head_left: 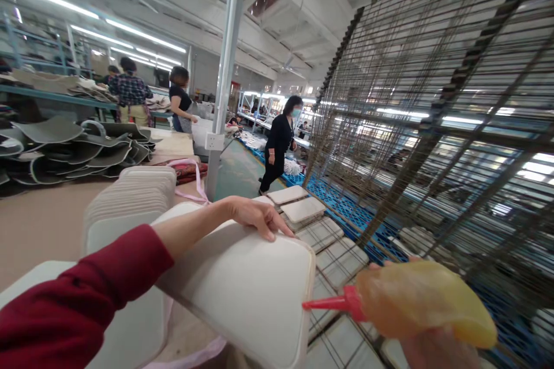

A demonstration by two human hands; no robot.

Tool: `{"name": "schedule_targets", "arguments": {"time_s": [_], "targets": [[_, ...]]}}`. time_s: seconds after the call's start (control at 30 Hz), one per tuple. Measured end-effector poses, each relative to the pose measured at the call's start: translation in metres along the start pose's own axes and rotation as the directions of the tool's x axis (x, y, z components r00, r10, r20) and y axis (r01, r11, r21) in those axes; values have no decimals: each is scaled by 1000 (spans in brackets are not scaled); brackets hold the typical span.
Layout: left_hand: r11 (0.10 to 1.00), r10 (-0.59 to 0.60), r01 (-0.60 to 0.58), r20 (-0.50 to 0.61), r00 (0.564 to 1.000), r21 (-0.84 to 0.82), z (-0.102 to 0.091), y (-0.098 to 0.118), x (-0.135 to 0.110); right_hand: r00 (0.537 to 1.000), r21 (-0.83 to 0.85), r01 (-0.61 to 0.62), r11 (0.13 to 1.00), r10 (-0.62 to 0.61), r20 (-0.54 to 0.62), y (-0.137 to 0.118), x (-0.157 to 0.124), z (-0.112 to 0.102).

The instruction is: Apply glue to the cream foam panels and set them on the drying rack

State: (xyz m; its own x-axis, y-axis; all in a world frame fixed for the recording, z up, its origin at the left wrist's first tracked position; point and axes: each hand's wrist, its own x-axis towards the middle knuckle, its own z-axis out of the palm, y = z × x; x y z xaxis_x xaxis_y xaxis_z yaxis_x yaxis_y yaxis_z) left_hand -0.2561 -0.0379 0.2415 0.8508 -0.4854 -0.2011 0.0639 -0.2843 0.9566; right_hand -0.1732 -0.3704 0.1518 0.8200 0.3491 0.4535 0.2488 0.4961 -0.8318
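Glue-type bottle in right hand, nozzle at rim of pale panel held by left

Left hand (pixel 255 216): closed over the far edge of the pale panel (pixel 246 288), thumb side on the top face. Arm in a maroon sleeve (pixel 121 268) crosses in from the near left. Panel is near centre, tilted, rounded corners, raised rim.

Right hand (pixel 437 349): wrapped around the yellow squeeze bottle (pixel 419 300), near right, mostly hidden behind it. Bottle lies roughly level; red nozzle (pixel 329 302) points left, tip at the panel's right rim. Can't tell if tip touches or sits just above.

Left of the panel: row of similar panels (pixel 130 202) stacked on edge on the tan table (pixel 38 225). Pink strap (pixel 194 179) beyond the panel, at the foot of the metal post (pixel 227 57); socket box (pixel 214 141) on the post. Dark grey sheets (pixel 64 144) piled far left.

Right of the panel: more pale pieces (pixel 341 262) laid out on a wire rack. Tall stack of wire racks (pixel 415 98) rises tilted at far right, blue mesh (pixel 337 196) behind the pieces.

Far side: person in black with a mask (pixel 279 147) mid-stride, centre; person in apron (pixel 179 98) and person in checked shirt (pixel 128 86) to the left.
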Motion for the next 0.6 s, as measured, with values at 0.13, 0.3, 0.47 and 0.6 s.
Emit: {"name": "schedule_targets", "arguments": {"time_s": [0.13, 0.3, 0.47, 0.6], "targets": [[998, 11, -11, -1, 1000, -55, 1, -8, -6, 998, 9, -45, 999, 46, -37, 0, -3, 4], [995, 7, -8, -13, 1000, -101, 4, -11, -18, 995, -10, -72, 997, 72, -72, 2, -5, 11], [994, 3, -9, -57, 998, -112, 4, -17, -29, 994, -14, -97, 995, 96, -57, 3, -6, 18], [992, 12, -23, -92, 996, -125, 3, -21, -38, 996, -33, -85, 996, 84, -16, 6, -6, 21]]}}
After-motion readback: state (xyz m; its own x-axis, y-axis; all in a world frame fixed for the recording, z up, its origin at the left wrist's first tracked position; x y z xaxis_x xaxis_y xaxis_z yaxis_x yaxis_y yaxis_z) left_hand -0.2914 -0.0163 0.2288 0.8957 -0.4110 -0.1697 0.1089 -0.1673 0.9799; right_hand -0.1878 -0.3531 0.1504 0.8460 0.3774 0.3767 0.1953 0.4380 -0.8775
